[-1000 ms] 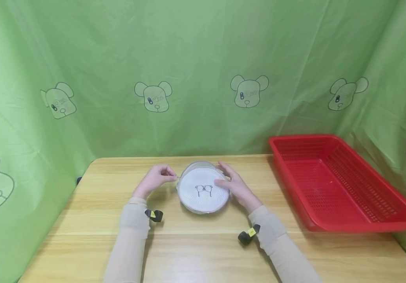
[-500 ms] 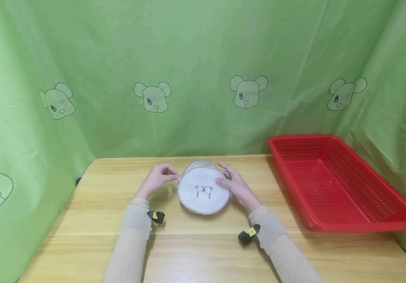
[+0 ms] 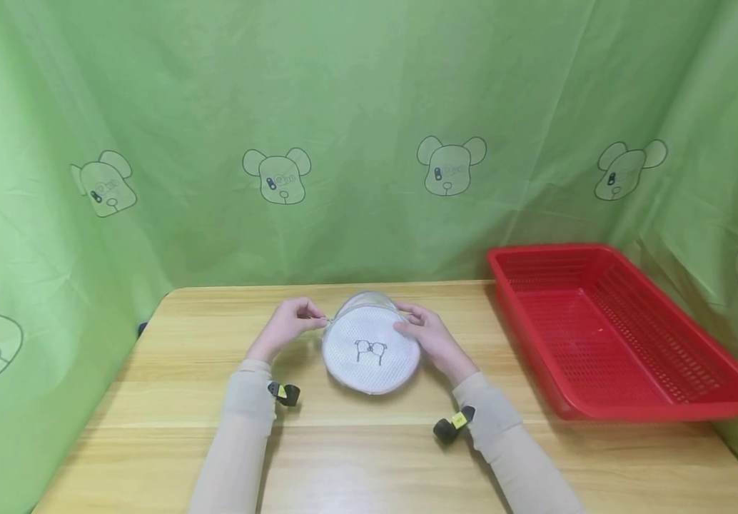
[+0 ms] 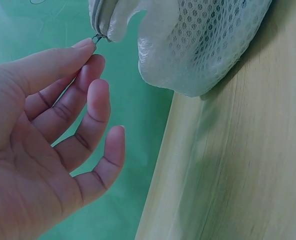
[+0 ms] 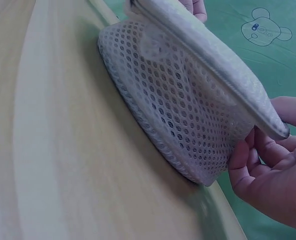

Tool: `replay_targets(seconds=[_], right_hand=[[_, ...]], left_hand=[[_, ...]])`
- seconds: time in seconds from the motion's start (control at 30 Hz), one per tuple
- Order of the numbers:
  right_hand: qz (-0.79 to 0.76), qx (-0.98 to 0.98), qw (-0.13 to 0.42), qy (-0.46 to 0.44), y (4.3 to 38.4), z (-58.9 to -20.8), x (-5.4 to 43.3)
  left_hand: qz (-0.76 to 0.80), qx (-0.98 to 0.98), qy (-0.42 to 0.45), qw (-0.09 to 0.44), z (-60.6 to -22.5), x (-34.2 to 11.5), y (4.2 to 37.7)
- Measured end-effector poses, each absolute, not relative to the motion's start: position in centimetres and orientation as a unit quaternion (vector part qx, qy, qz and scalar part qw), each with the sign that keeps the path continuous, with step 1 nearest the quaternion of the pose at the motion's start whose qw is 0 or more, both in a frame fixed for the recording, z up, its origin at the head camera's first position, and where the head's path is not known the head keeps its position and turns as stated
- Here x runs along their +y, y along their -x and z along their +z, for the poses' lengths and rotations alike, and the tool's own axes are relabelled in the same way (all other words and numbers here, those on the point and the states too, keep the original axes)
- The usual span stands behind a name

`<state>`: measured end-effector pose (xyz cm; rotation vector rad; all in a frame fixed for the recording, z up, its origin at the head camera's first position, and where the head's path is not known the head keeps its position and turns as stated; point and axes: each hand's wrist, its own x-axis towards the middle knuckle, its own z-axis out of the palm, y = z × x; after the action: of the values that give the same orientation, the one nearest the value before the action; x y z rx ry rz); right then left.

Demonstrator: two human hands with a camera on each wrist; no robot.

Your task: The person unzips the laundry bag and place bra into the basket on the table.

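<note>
A round white mesh laundry bag (image 3: 369,368) with a bra drawing on its lid stands on the wooden table, lid tilted toward me. My left hand (image 3: 282,330) is at its left edge. In the left wrist view, thumb and index finger pinch the small metal zipper pull (image 4: 96,38), the other fingers loosely bent. My right hand (image 3: 435,338) grips the bag's right edge, thumb on the lid. The right wrist view shows its fingers (image 5: 240,156) against the mesh side under the lid rim. Part of the zipper is hidden behind the lid.
A red plastic basket (image 3: 536,371) with slotted walls stands on the right of the table (image 3: 343,457). Green curtains (image 3: 369,228) with bear-head prints hang behind and at both sides. Black cameras (image 3: 449,430) are strapped to both wrists.
The bag's lid has shifted slightly toward me, and more of the side behind it shows. My left hand has moved a little to the right, and right fingers have curled in slightly.
</note>
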<state>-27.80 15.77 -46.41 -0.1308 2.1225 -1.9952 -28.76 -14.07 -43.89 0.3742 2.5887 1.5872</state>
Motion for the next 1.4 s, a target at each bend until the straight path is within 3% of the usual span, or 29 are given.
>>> replay_targets(seconds=[0.5,1.4], right_hand=[[-0.693,0.709,0.124,0.04,27.99,-46.75,16.21],[-0.658,0.747,0.089,0.009,27.69,-46.36,15.99]], left_hand=[[0.523,0.842,-0.125,0.048,-44.06,-14.47,28.66],[0.518,0.844,-0.127,0.056,-44.06,-14.99,28.8]])
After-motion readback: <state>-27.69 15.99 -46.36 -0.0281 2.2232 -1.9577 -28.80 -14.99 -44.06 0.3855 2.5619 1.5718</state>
